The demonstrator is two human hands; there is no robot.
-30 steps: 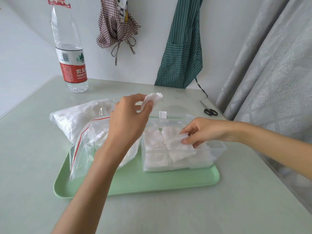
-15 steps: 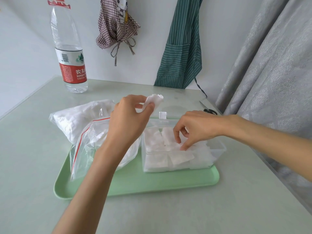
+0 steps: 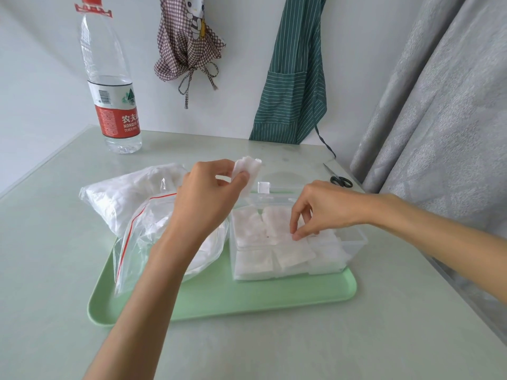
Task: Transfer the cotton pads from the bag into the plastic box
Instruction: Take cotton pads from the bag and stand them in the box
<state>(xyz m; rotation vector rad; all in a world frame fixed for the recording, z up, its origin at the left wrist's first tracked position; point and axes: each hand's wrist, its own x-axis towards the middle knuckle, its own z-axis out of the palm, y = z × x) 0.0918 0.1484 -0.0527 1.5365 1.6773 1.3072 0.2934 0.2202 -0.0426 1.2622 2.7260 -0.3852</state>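
A clear zip bag (image 3: 137, 231) with a red seal line lies on the left of a green tray (image 3: 219, 300), white cotton pads inside it. A clear plastic box (image 3: 354, 239) stands on the tray's right, holding several square pads (image 3: 255, 259). My left hand (image 3: 203, 204) hovers between bag and box and pinches a small stack of pads (image 3: 248, 168) between thumb and fingers. My right hand (image 3: 323, 209) reaches into the box from the right, and its curled fingertips pinch the edge of a pad lying on top (image 3: 299, 248).
A tall water bottle (image 3: 109, 86) with a red label stands at the back left of the table. Black scissors (image 3: 340, 179) lie at the back right by a grey curtain (image 3: 439, 133). A second white packet (image 3: 123, 196) lies behind the bag. Aprons hang on the wall.
My right hand has shifted from laying a pad flat to curling its fingertips down onto the pads in the box. The left hand has stayed in place with its pads.
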